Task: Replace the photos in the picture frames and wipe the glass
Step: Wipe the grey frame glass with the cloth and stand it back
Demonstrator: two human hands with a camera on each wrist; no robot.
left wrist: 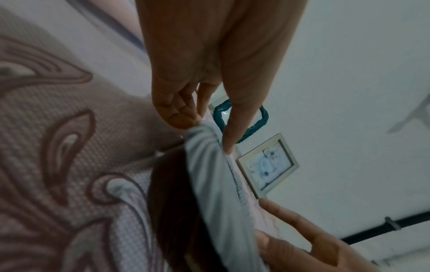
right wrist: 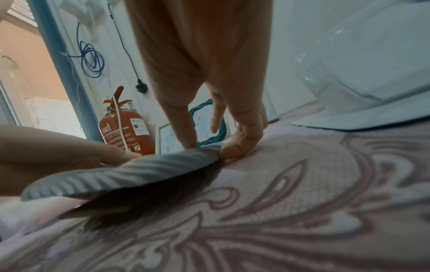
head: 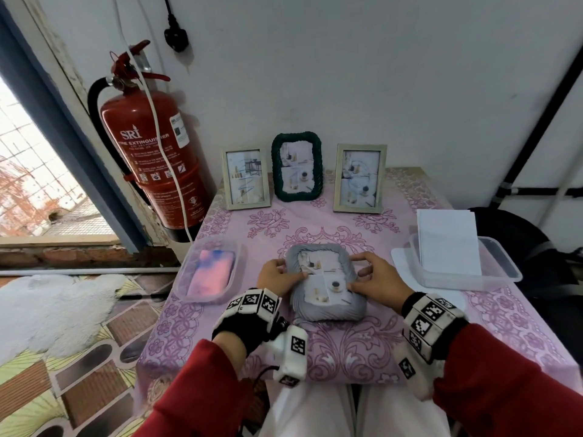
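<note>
A grey frame [head: 326, 287] is gripped at its edges by the left hand [head: 277, 277] and right hand [head: 377, 279], near edge raised off the worktop [head: 362, 348]. Three frames [head: 359, 178] stand behind. Wiping seems still undone; the cloth [head: 209, 272] lies untouched.

pink tablecloth [head: 419, 313] with darker purple-pink roses and scrollwork all over. the frame [head: 328, 307] lying flat is pale grey-blue with ribbed folds. at the back: dark green rope-twist frame [head: 297, 135] between two pale silvery-cream ones [head: 224, 181] [head: 338, 178], all with whitish-beige photos. clear tub [head: 235, 263] holds a pink cloth [head: 209, 272] with blue blotches, the other clear tub [head: 504, 263] has white sheets [head: 448, 241]. red fire extinguisher [head: 148, 152] with white lettering, red sleeves [head: 195, 395], black-and-white checker-tag wristbands [head: 252, 305]
</note>
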